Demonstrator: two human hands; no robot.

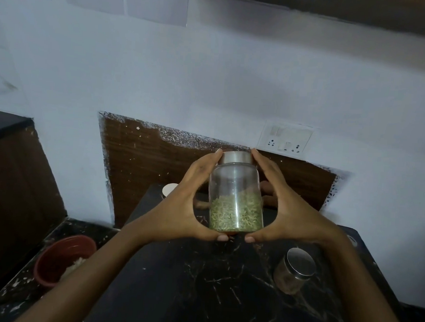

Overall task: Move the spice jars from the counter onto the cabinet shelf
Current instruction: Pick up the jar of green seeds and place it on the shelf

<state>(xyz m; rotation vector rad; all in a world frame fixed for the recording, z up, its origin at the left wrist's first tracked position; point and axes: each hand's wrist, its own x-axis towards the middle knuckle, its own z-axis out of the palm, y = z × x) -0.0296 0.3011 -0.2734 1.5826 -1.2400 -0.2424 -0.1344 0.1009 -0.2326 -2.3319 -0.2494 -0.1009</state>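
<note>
A clear glass jar [236,199] with a steel lid, about half full of green seeds, is held upright in mid-air above the black marble counter [200,283]. My left hand [192,204] grips its left side and my right hand [285,209] its right side, thumbs under the base and fingertips at the lid. A smaller jar with a steel lid [294,271] stands on the counter at the right. The dark underside of a cabinet [337,9] runs along the top right.
A red bowl [63,259] with pale contents sits on a lower ledge at the left. A white round lid [169,189] shows behind my left hand. A switch socket [286,140] is on the wall, above a brown wooden backsplash [145,162].
</note>
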